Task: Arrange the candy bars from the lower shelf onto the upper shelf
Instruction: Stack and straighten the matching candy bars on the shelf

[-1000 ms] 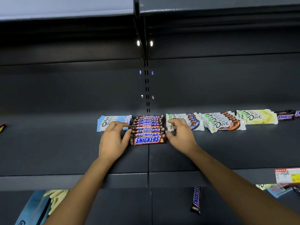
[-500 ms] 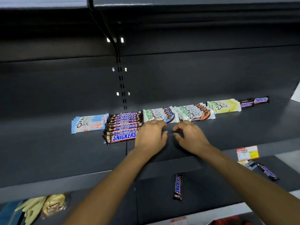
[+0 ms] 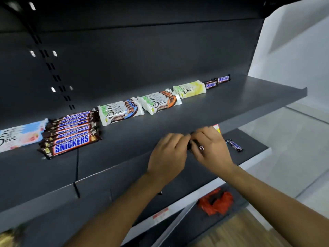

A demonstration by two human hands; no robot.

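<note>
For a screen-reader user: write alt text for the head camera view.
Two bare hands, left hand and right hand, meet over a small dark wrapped candy bar below the dark grey metal upper shelf, which holds a row of Snickers and Dove bars.

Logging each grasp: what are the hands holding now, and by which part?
A small dark candy bar is pinched between the left hand and right hand, apparently at its ends; mostly hidden.

Dark grey metal shelving unit [image 3: 258,97], slotted upright [image 3: 53,77] in its back panel. White wall [image 3: 293,56] right of unit; wood-look floor [image 3: 249,229] below it.
</note>
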